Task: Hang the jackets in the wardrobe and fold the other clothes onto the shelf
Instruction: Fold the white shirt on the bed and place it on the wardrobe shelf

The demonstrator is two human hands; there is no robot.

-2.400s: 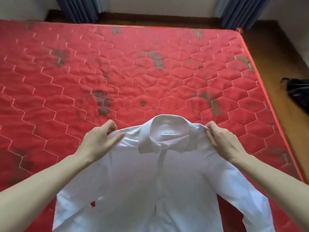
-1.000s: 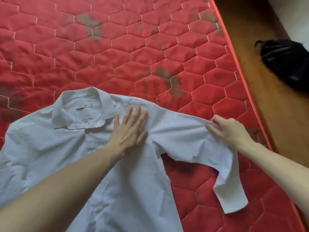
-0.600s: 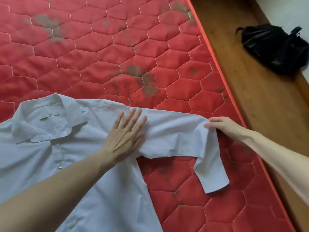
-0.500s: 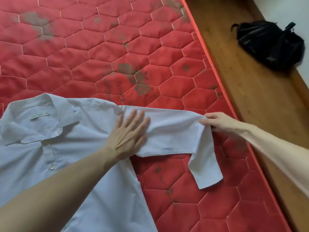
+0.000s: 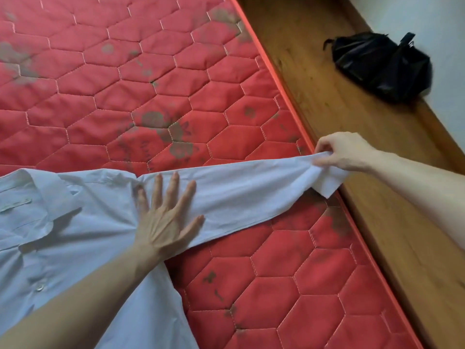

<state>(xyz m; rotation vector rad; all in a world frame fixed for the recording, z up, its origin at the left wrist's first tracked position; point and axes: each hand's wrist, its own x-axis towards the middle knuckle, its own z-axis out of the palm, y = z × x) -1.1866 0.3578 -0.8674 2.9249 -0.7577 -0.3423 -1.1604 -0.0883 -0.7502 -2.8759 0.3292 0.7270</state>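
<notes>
White shirt [image 5: 83, 238] lies front-up on the red mattress [image 5: 156, 96], collar [image 5: 32, 197] toward the far side, buttons showing down the placket. Its sleeve [image 5: 251, 195] is drawn out straight to my right, reaching the mattress edge, cuff end hanging just past my fingers.

Progress, as I judge it: early. The shirt is only spread and being straightened; no fold is made yet. Sleeves need folding in, the body doubling over, then carrying to the shelf. No wardrobe, shelf or jackets in view, so I cannot say what else is done.

Left hand [image 5: 167, 220]: flat, fingers spread and straight, palm pressing on the shoulder seam where sleeve meets body, forearm coming up from the lower left. No grip there, just weight to pin the cloth.

Right hand [image 5: 344, 153]: arm reaching out over the mattress edge, grip narrow, fingers and thumb pinching bunched fabric near the cuff, the sleeve taut between both hands.

Beyond the mattress: wooden floor [image 5: 339, 109], with a black bag [image 5: 382, 66] lying near the wall.
</notes>
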